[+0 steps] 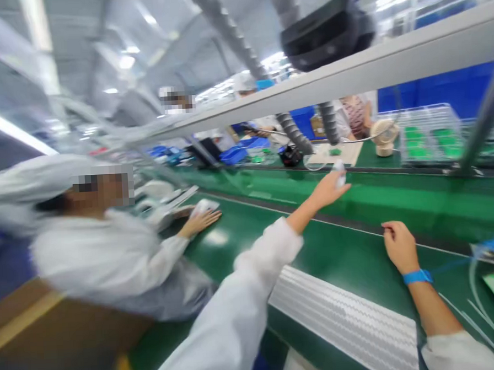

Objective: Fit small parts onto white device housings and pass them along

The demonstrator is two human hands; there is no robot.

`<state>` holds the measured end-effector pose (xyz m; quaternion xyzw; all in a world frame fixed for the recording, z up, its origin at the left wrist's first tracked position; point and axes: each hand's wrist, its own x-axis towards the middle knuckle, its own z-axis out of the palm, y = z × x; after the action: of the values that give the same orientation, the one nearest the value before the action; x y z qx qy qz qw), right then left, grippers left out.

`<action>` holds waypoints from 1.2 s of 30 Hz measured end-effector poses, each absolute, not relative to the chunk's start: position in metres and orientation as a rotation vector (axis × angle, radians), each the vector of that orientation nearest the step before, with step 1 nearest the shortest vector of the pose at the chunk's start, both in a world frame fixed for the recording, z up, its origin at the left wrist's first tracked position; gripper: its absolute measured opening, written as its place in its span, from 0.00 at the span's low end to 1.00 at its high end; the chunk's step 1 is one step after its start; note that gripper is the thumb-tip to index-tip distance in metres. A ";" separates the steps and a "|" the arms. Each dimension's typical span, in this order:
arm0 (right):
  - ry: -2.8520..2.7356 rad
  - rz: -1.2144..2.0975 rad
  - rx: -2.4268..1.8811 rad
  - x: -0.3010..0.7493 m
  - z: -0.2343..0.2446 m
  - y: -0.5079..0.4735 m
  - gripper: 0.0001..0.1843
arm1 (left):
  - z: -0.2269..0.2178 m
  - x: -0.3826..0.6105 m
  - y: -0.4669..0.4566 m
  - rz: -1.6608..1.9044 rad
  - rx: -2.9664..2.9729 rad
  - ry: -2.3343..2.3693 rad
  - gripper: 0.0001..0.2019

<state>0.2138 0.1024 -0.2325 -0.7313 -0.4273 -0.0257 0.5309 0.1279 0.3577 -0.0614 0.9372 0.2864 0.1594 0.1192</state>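
My left hand [326,188] reaches forward over the dark belt edge with its fingers closed on a small white object [340,174]; blur hides what kind it is. My right hand [400,247] hangs above the green bench [249,223] at the right, fingers curled in, and whatever they may hold is hidden. A blue strap [417,276] circles that wrist. Below and between my arms lies a white ridged tray [349,317].
A co-worker [110,253] sits at the left, hands around a white item [205,207]. A metal shelf bar [316,84] crosses above. Beyond the green strip [396,193] stand a small fan [384,137] and clear racks [431,133] with green boards. Thin white tubes [481,311] lie at the right.
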 end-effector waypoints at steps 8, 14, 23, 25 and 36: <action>-1.078 -0.059 -1.866 0.228 -0.232 0.097 0.19 | -0.053 0.175 0.452 0.225 2.714 1.336 0.26; -1.004 -0.013 -1.933 0.225 -0.226 0.095 0.19 | -0.061 0.159 0.463 0.211 2.777 1.332 0.34; -0.984 -0.018 -1.902 0.222 -0.222 0.097 0.19 | -0.078 0.063 0.443 0.150 2.688 1.410 0.37; -0.987 -0.020 -1.891 0.222 -0.222 0.097 0.18 | -0.090 0.042 0.433 0.224 2.649 1.454 0.42; -1.004 -0.043 -1.809 0.220 -0.222 0.100 0.16 | -0.126 0.052 0.443 0.665 2.407 1.447 0.40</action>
<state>0.2199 0.1002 -0.2216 -0.7514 -0.4170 -0.0180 0.5110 0.0519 0.4433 -0.1259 0.8272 0.4974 0.2285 0.1271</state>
